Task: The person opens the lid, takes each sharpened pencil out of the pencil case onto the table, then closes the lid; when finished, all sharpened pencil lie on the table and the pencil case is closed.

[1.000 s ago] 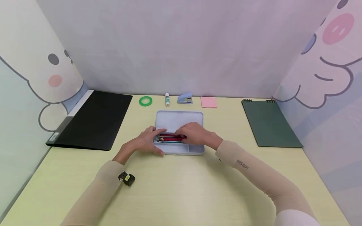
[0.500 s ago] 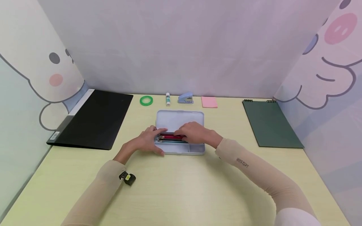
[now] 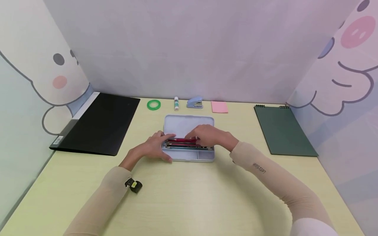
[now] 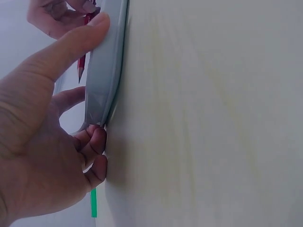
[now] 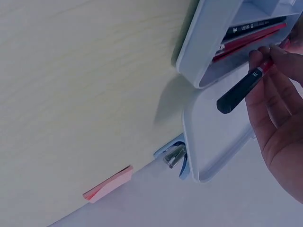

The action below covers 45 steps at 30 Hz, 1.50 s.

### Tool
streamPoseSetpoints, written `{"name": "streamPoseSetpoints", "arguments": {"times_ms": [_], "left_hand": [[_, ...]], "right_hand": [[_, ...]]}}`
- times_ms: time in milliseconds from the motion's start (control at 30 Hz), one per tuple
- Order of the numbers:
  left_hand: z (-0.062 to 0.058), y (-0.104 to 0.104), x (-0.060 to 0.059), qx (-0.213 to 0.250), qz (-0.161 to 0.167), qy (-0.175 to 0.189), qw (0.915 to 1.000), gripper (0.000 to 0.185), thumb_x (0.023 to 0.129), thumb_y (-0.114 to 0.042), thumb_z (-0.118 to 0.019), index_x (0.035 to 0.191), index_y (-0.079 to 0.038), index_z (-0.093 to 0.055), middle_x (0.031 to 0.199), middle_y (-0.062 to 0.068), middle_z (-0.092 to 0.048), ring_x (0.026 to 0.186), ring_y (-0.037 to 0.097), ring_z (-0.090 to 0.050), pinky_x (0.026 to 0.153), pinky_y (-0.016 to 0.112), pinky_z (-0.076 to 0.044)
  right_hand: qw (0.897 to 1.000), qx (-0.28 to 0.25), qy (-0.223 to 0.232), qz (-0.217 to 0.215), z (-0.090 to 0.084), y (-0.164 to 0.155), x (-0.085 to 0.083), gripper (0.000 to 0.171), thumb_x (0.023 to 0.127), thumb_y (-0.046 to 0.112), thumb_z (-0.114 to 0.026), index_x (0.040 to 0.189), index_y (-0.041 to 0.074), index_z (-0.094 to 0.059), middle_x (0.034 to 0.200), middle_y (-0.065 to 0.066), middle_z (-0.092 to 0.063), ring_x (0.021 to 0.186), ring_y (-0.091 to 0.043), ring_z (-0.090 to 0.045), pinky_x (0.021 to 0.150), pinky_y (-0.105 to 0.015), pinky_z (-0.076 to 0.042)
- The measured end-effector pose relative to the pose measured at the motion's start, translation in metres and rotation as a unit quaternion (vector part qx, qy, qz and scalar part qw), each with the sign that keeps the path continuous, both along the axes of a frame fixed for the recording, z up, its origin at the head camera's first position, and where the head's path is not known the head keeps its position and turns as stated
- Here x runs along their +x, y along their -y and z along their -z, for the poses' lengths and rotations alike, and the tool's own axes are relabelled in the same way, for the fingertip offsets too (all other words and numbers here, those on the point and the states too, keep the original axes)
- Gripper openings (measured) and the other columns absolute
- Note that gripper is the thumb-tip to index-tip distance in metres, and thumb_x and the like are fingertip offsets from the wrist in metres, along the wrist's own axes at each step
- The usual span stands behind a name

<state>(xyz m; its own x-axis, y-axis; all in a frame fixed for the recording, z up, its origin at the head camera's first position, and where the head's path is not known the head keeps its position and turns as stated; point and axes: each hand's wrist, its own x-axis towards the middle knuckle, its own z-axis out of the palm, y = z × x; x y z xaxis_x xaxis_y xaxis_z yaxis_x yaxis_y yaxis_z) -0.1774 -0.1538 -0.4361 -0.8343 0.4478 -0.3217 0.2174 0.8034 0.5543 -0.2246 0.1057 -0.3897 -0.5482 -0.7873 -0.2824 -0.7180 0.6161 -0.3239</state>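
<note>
While left hand steadies case, right hand pinches pen lengthwise, left-right.

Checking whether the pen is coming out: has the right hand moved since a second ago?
Yes. The right hand has shifted right along the pencil case, pinching a red pen, uncovering the tray's right end.

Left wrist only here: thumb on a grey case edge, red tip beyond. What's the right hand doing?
Observer: The right hand pinches a red pen with a black cap, fingers near its red end.
Operator: Is the case open?
Observer: Yes. The pencil case lies open, with its lid flat on the table behind the tray.
Operator: What's in the tray?
Observer: Pencils lie lengthwise in the long compartment, red and dark ones.
</note>
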Motion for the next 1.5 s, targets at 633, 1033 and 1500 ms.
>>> {"name": "streamPoseSetpoints", "arguments": {"times_ms": [633,1033,1500], "left_hand": [[0.002,0.000,-0.001,0.002,0.009,-0.007,0.9999,0.101,0.068,-0.050,-0.088,0.152,-0.025,-0.041,0.119,0.012,-0.042,0.108,0.029,-0.041,0.084,0.039,-0.038],[0.002,0.001,0.000,0.003,0.004,-0.005,1.0000,0.101,0.068,-0.049,-0.089,0.152,-0.025,-0.040,0.122,0.014,-0.042,0.108,0.031,-0.042,0.086,0.043,-0.040],[0.001,0.001,-0.001,0.011,0.010,-0.012,0.9998,0.102,0.067,-0.047,-0.090,0.152,-0.022,-0.040,0.123,0.015,-0.043,0.110,0.030,-0.043,0.090,0.044,-0.042]], "right_hand": [[0.996,-0.032,0.060,0.064,-0.052,-0.062,-0.019,0.040,0.090,-0.005,-0.064,0.128,0.010,-0.068,0.108,-0.011,-0.072,0.094,-0.021,-0.068,0.085,-0.037,-0.056],[0.986,-0.051,0.051,0.151,-0.061,-0.120,-0.039,0.036,0.089,-0.007,-0.062,0.123,0.003,-0.069,0.109,-0.011,-0.072,0.096,-0.025,-0.069,0.082,-0.041,-0.056],[0.972,-0.065,0.059,0.218,-0.028,-0.168,-0.055,0.031,0.089,-0.004,-0.064,0.120,0.000,-0.071,0.110,-0.019,-0.072,0.096,-0.027,-0.068,0.082,-0.041,-0.055]]}}
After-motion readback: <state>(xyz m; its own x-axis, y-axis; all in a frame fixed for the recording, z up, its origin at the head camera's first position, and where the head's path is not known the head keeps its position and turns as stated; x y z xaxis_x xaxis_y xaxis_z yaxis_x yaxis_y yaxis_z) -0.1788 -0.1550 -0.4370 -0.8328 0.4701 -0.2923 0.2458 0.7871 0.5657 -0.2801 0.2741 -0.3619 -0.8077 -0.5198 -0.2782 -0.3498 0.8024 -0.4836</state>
